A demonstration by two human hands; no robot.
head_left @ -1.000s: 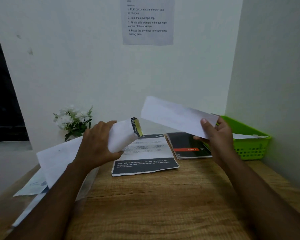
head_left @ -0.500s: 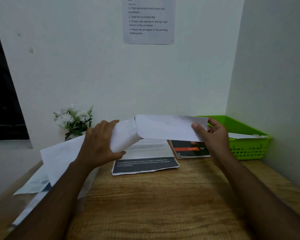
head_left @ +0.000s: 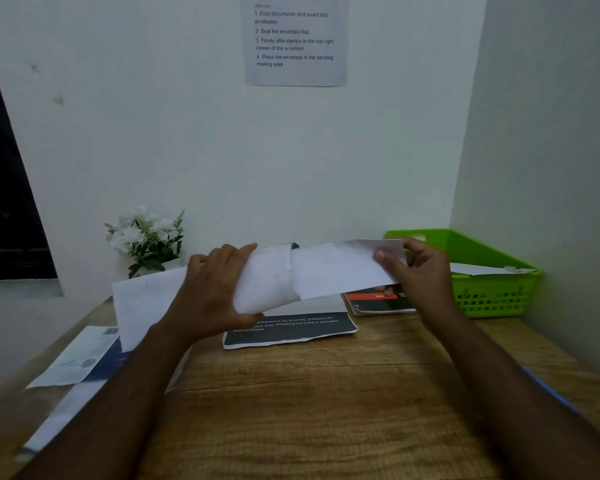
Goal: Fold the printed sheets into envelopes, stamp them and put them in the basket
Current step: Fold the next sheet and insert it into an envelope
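My left hand [head_left: 215, 292] grips a folded printed sheet [head_left: 264, 282], its white back facing me, above the wooden desk [head_left: 309, 410]. My right hand [head_left: 420, 275] pinches the right end of a white envelope [head_left: 336, 268]. The sheet's right end meets the envelope's open left end and is partly inside it. A green basket [head_left: 482, 296] stands at the back right corner with a white envelope [head_left: 489, 270] lying across it. Another printed sheet [head_left: 291, 327] with a dark lower band lies flat under my hands.
A dark booklet with a red stripe [head_left: 378, 301] lies beside the basket. A large white sheet [head_left: 142, 303] and more papers [head_left: 80, 358] sit at the left desk edge. A white flower plant [head_left: 146, 237] stands at the back left. An instruction notice [head_left: 295, 39] hangs on the wall.
My right hand brought the envelope down and left until its open end met the folded sheet. The sheet's end now sits inside the envelope. My left hand moved slightly right.
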